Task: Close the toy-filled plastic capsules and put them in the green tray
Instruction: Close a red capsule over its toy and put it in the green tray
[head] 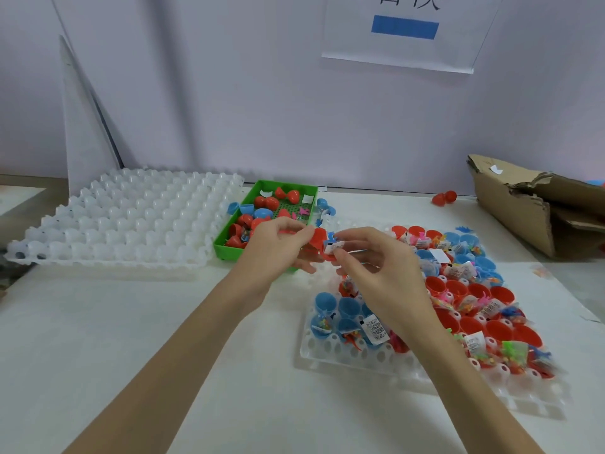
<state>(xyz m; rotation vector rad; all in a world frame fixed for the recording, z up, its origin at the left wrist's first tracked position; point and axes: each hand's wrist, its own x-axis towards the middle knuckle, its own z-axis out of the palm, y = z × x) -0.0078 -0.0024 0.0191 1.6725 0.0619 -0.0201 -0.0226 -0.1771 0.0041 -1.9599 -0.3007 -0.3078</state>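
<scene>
the left hand [278,239] grips a red capsule [319,239] by its open half, held above the near end of the green tray [229,239], while the right hand [376,257] pinches a small white-labelled toy packet [334,247] at the capsule's mouth. the green tray, on the white table [131,322], holds red and blue capsules, with an empty white cell tray [131,221] just to its left. under the right forearm a second white cell tray [343,358] carries open red and blue capsule halves with toy packets.

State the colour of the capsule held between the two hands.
Red: the capsule gripped by the left hand and the right hand, seen in the head view.
</scene>
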